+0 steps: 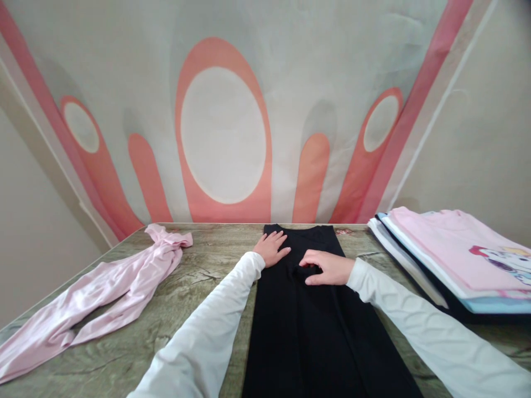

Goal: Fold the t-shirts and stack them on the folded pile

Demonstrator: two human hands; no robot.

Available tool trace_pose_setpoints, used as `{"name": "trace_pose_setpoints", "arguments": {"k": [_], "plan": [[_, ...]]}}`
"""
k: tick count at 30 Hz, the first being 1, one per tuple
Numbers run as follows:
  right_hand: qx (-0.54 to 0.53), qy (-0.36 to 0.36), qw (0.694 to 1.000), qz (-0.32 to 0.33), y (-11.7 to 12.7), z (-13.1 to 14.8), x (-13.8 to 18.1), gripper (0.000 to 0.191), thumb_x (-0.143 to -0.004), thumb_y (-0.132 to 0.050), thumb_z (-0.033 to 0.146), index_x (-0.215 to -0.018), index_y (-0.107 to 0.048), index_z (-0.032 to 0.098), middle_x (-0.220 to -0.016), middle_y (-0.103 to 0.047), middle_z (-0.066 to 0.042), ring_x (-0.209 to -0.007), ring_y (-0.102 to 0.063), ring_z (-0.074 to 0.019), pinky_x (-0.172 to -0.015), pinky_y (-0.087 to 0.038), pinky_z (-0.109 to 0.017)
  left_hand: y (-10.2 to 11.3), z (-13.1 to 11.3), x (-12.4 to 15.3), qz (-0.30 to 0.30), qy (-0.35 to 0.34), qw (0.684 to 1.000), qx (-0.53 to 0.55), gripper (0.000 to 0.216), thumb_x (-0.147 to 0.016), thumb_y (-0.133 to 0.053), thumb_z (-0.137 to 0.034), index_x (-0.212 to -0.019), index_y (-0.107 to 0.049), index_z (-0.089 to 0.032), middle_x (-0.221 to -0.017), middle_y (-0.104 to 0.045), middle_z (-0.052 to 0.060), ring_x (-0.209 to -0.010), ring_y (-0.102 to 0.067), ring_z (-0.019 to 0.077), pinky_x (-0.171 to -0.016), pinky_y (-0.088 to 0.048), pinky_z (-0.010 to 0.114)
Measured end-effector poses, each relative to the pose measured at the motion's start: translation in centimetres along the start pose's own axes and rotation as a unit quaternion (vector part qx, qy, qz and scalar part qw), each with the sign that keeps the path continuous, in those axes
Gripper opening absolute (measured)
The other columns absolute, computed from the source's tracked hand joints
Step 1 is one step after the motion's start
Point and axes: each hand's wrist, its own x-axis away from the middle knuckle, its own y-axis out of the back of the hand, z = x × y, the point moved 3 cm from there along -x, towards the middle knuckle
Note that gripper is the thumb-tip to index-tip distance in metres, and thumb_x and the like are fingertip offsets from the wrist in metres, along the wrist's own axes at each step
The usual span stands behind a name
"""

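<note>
A long black garment point(307, 337) lies lengthwise on the table, its curved top edge near the far side; I cannot tell for certain whether it is a pair of trousers. My left hand point(271, 249) rests flat on its upper left edge, fingers spread. At the upper middle, my right hand point(327, 267) has its thumb and fingers curled around a raised fold of the black cloth. Creases run down the cloth below that fold.
Rumpled pink trousers point(112, 293) stretch across the left of the wood-patterned table point(199, 287). On the right stands a stack of folded clothes, topped by a pink printed shirt point(452, 254). A wall with a coral-patterned hanging point(224, 213) rises behind the table.
</note>
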Motion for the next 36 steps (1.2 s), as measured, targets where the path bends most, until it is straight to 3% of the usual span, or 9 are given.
{"name": "trace_pose_setpoints", "arguments": {"k": [6, 10, 13, 18, 22, 29, 36], "plan": [[0.168, -0.019, 0.983, -0.079, -2.0, 2.2, 3.0, 0.045, -0.081, -0.048, 0.038, -0.123, -0.046, 0.021, -0.112, -0.052, -0.011, -0.099, -0.047, -0.0256, -0.082, -0.039, -0.041, 1.5, -1.7, 0.7, -0.057, -0.028, 0.998, -0.005, 0.044, -0.084, -0.042, -0.04, -0.124, -0.043, -0.023, -0.134, -0.038, 0.006, -0.127, -0.026, 0.0231, -0.104, -0.013, 0.043], [0.174, -0.024, 0.979, -0.1, -3.1, 2.8, 4.1, 0.05, -0.084, -0.042, 0.04, -0.13, -0.038, 0.02, -0.123, -0.048, -0.012, -0.11, -0.042, -0.0269, -0.089, -0.034, -0.044, 3.1, -5.1, 2.4, -0.085, -0.093, 0.992, 0.01, 0.024, -0.084, -0.043, -0.026, -0.103, -0.056, -0.021, -0.111, -0.054, 0.006, -0.107, -0.046, 0.0196, -0.098, -0.027, 0.037], [0.139, -0.025, 0.984, -0.113, -2.6, 2.7, 4.0, 0.043, -0.085, -0.04, 0.041, -0.123, -0.046, 0.021, -0.118, -0.053, -0.01, -0.107, -0.045, -0.0244, -0.089, -0.034, -0.042, 3.7, -7.1, 4.0, -0.084, -0.079, 0.993, 0.005, 0.018, -0.084, -0.043, -0.028, -0.091, -0.057, -0.019, -0.095, -0.055, 0.006, -0.091, -0.051, 0.019, -0.085, -0.038, 0.033], [0.069, -0.091, 0.968, -0.222, -0.8, -1.3, 4.0, 0.03, -0.087, -0.038, 0.034, -0.103, -0.059, 0.021, -0.105, -0.058, -0.008, -0.098, -0.052, -0.0207, -0.087, -0.037, -0.038, 3.5, -8.0, 6.0, -0.1, -0.049, 0.994, 0.006, 0.026, -0.079, -0.05, -0.042, -0.089, -0.052, -0.017, -0.089, -0.05, 0.006, -0.085, -0.05, 0.0198, -0.077, -0.041, 0.033], [0.035, -0.15, 0.941, -0.302, -0.4, -6.1, 4.8, 0.03, -0.083, -0.042, 0.033, -0.104, -0.058, 0.02, -0.104, -0.057, -0.008, -0.098, -0.051, -0.0209, -0.091, -0.038, -0.037, 2.9, -8.1, 6.5, -0.077, -0.044, 0.996, 0.01, 0.033, -0.073, -0.056, -0.045, -0.09, -0.052, -0.017, -0.089, -0.049, 0.006, -0.084, -0.05, 0.0208, -0.076, -0.041, 0.033], [0.012, -0.194, 0.933, -0.304, -0.2, -8.5, 4.2, 0.034, -0.082, -0.043, 0.037, -0.107, -0.056, 0.018, -0.096, -0.058, -0.008, -0.081, -0.056, -0.0179, -0.081, -0.043, -0.035, 2.9, -8.4, 6.4, -0.061, -0.036, 0.998, -0.002, 0.021, -0.07, -0.056, -0.032, -0.087, -0.055, -0.02, -0.09, -0.048, 0.005, -0.085, -0.049, 0.0204, -0.076, -0.039, 0.033], [0.061, -0.244, 0.931, -0.264, 0.4, -9.7, 1.4, 0.03, -0.074, -0.051, 0.046, -0.071, -0.059, 0.018, -0.071, -0.056, -0.004, -0.067, -0.053, -0.0169, -0.065, -0.041, -0.03, 2.8, -8.4, 6.4, -0.066, -0.046, 0.997, 0.005, 0.014, -0.07, -0.053, -0.025, -0.083, -0.054, -0.02, -0.089, -0.048, 0.005, -0.083, -0.047, 0.02, -0.075, -0.039, 0.033]]}}
